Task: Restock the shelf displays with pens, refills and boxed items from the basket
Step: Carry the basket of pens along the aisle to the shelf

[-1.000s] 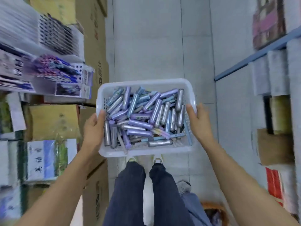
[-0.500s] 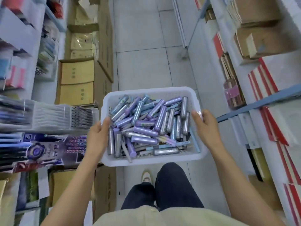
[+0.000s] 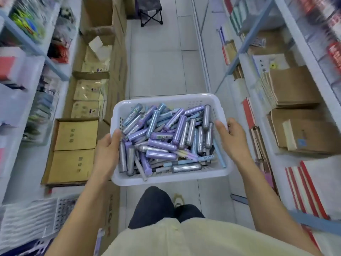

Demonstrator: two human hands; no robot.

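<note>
I am gripping the basket (image 3: 166,179) with my left hand (image 3: 108,154) and right hand (image 3: 233,139); the tubes (image 3: 162,145) are lying between them.

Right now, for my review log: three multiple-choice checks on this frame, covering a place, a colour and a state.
1. Where is the folding stool?
A) on the aisle floor, far ahead
B) on a right-hand shelf
C) beside the feet

2. What colour is the basket?
A) red
B) white
C) black

3. How is the basket supported?
A) resting on the floor
B) by one grip only
C) left grip and right grip each holding a side

Answers: 1 A, it stands on tiles up the aisle; 2 B, its rim and walls are white; 3 C, a thumb hooks over each side rim.
</note>
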